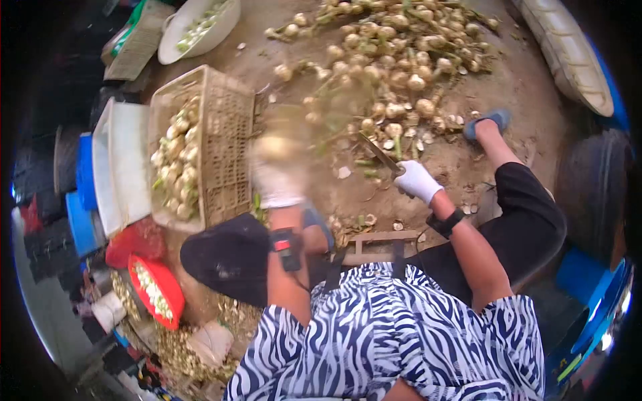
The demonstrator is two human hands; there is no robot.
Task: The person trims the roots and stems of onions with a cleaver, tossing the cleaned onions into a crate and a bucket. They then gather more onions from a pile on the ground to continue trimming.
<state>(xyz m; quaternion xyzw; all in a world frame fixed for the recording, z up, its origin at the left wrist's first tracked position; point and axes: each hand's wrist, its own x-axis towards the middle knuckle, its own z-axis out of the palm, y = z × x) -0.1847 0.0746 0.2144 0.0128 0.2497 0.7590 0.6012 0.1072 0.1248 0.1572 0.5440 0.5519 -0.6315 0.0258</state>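
While a knife (385,156) is gripped in the closed right hand (417,181), its blade angled forward and to the left, the left hand (278,179) is held well apart from it. Blurring is shown at the left hand, where a bulb (275,147) is seen at the fingers; whether they are clamped around it cannot be told. Both hands are covered by white gloves (424,186). A black band (446,224) is worn behind the right hand, and a device (287,249) with a red patch is strapped behind the left.

Beyond both hands, a heap (401,61) of more bulbs, many with stems attached, is spread over the ground (528,73). Pale scraps (344,172) are scattered between the hands. Just left of the left hand, a basket (227,144) partly filled with bulbs is set. Farther forward and left of that hand, a white tub (227,25) is placed, with pale green pieces in it. Behind and left of the left hand, white pieces are held in a red basin (176,286). Forward and right of the right hand, a shoe (493,121) is planted.
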